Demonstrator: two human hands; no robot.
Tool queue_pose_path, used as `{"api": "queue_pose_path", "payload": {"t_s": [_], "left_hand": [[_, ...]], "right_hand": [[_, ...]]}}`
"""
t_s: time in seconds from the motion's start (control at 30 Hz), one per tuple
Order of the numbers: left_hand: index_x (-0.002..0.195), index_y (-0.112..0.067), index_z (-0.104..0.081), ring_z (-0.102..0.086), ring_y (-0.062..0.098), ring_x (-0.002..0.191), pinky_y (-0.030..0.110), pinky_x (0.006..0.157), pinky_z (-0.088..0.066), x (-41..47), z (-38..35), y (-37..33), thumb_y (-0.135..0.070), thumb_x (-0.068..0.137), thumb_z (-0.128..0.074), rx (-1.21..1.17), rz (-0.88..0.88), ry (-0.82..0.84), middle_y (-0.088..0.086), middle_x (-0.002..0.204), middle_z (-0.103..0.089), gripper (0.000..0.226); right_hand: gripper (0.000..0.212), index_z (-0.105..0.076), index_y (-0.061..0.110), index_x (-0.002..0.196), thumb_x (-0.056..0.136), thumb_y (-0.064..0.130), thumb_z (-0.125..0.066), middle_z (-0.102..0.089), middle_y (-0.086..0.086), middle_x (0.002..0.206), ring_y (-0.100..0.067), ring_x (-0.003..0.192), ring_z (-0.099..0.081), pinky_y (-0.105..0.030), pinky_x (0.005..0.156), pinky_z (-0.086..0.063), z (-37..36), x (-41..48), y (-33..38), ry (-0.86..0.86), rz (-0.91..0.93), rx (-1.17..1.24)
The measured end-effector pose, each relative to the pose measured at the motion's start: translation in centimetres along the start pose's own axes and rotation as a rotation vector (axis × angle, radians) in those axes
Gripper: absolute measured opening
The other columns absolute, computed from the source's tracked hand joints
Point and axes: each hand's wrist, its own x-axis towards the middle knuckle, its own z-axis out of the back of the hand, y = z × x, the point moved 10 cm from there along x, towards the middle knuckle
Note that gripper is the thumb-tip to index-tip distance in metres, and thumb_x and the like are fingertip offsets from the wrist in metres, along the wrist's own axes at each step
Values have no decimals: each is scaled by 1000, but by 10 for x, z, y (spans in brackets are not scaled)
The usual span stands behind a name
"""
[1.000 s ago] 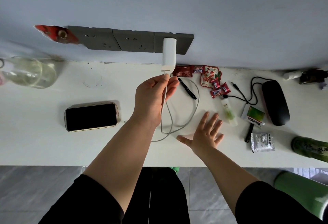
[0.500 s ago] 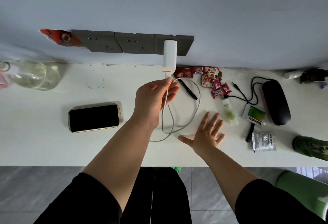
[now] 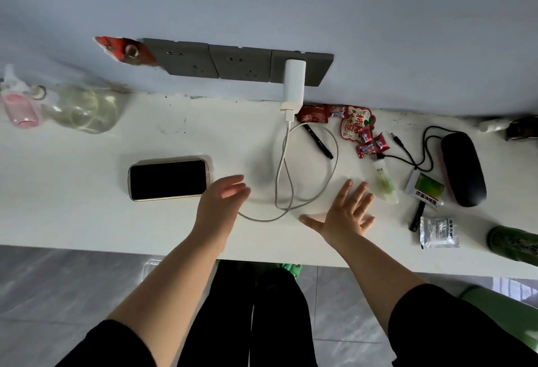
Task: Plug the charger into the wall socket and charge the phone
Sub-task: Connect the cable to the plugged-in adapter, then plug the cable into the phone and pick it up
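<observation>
White charger [image 3: 294, 84] seated in rightmost wall socket [image 3: 314, 68]; its cable [image 3: 305, 168] loops loose on the white desk [image 3: 72, 221]. Phone [image 3: 168, 179] lies face-up, left of cable, unconnected. Left hand [image 3: 222, 200] empty, fingers loose, just right of phone. Right hand [image 3: 345, 212] flat, splayed on desk.

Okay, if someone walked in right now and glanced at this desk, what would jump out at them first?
Probably the white charger sticking out of the rightmost grey wall socket, with its cable looping over the white desk. Next, the dark-screened phone lying flat at left, the open left hand beside it. The right hand rests spread near the cable loop, and red candy wrappers lie by the wall.
</observation>
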Motion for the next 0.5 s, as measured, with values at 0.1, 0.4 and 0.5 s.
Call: {"api": "queue_pose_path", "payload": {"t_s": [0.1,0.4,0.5], "left_hand": [[113,-29,-63,-56,12,112,10,78,-40,-5,8,22,-1,78,-54,487,-129,-3,-2,124,-62,46],[66,-10,-57,-56,15,60,30,71,-52,10,19,85,-30,89,-62,-242,326,-286,3,64,-57,30],[81,-7,-65,-61,13,63,23,64,-57,12,19,94,-14,88,-65,-383,363,-268,6,70,-64,10]], "right_hand": [[143,30,14,145,58,81,-61,36,-14,153,-37,144,25,-62,115,-6,1,-1,0,-36,13,-11],[142,27,14,146,57,82,-60,31,-15,155,-37,146,19,-58,116,-11,1,2,-2,-97,25,-23],[141,25,14,147,58,80,-61,29,-15,156,-36,146,17,-55,118,-12,2,2,-3,-111,27,-19]]}}
